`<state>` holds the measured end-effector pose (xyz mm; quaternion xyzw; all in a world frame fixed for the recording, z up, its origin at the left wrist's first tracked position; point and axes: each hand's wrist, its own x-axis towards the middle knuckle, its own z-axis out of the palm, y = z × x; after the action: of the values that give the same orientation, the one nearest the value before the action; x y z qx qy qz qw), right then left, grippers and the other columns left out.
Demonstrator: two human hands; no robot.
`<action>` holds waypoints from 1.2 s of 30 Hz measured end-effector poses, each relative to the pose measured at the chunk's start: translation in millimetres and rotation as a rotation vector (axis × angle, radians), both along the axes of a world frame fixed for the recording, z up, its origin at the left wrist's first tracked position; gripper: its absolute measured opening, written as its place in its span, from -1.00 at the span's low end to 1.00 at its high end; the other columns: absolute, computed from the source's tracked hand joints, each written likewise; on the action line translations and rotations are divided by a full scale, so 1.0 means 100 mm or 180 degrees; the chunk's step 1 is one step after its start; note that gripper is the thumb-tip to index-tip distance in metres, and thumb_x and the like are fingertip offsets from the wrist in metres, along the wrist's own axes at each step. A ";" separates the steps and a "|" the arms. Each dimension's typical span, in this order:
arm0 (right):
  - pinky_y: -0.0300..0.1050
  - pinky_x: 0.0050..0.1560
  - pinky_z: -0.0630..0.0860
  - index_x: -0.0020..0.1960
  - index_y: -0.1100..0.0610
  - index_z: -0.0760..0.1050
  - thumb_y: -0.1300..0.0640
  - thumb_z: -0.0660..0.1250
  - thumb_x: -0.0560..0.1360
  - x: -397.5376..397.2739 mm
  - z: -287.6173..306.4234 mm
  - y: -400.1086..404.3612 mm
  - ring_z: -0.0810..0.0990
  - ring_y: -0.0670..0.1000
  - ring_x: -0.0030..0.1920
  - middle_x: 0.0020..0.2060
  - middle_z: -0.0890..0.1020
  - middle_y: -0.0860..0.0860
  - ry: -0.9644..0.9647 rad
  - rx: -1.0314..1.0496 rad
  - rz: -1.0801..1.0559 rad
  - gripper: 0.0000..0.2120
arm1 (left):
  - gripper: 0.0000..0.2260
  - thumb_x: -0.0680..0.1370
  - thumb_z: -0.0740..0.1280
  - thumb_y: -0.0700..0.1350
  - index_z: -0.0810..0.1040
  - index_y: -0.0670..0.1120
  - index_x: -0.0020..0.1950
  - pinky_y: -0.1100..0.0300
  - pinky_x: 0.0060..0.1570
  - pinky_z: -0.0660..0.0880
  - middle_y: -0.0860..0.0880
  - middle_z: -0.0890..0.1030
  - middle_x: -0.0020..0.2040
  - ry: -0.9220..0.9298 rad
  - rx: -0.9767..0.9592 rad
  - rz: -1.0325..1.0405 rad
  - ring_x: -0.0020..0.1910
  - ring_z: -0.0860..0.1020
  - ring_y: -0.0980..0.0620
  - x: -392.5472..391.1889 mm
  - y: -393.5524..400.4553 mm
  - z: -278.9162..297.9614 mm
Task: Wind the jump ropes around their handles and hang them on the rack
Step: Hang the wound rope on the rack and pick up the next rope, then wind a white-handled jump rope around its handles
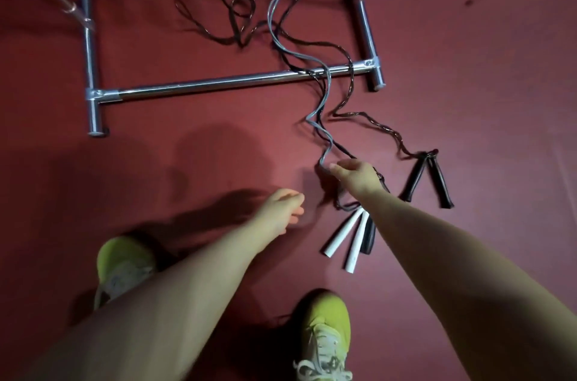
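The floor point(468, 99) is a dull red all over. The rack point(218, 85) is shiny silver chrome. One rope point(324, 90) is pale grey-blue and leads to two white handles point(346, 237). Another rope point(368, 119) is dark brown-black with a braided look, ending in two black handles point(427, 180). The shoes point(326, 315) are yellow-green with white laces.

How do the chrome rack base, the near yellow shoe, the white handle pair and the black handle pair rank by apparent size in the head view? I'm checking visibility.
1. chrome rack base
2. near yellow shoe, enlarged by nearness
3. white handle pair and black handle pair: alike, unranked
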<state>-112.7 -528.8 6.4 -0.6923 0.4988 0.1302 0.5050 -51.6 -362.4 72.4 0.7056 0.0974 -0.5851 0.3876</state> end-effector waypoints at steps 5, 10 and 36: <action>-0.05 0.15 0.47 0.15 0.04 0.59 -0.10 0.42 0.40 0.08 -0.34 -0.02 0.56 0.14 0.16 0.10 0.63 0.09 0.1031 -0.0549 0.1098 -0.62 | -0.93 0.63 0.16 -0.03 0.39 0.04 0.08 0.23 -0.21 0.30 -0.01 0.56 -0.02 -0.0049 0.0024 0.0053 -0.19 0.50 0.09 -0.04 0.10 -0.15; -0.11 -0.22 0.38 -0.23 0.15 0.52 0.09 0.33 0.52 0.20 -0.19 0.18 0.52 0.09 -0.22 -0.26 0.59 0.17 0.0269 -0.0116 0.0554 -0.81 | -0.91 0.64 0.16 -0.04 0.38 0.02 0.12 0.15 -0.01 0.37 -0.06 0.55 0.02 0.0032 0.0013 0.0342 0.01 0.52 -0.04 0.00 0.30 -0.12; -0.15 -0.19 0.58 -0.14 0.09 0.42 0.20 0.13 0.62 0.62 4.33 1.74 0.65 -0.03 -0.26 -0.37 0.59 -0.04 -0.2637 0.1838 -0.0097 -0.82 | -0.86 0.56 0.27 -0.31 0.50 -0.07 -0.05 0.43 -0.15 0.42 0.05 0.59 -0.19 -0.1884 -0.1555 0.0229 -0.25 0.55 0.25 0.11 1.57 2.67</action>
<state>-50.6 -354.4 439.4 -0.5105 0.2101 -0.0301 0.8333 -40.3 -205.1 339.3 0.7270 -0.1364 -0.3481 0.5760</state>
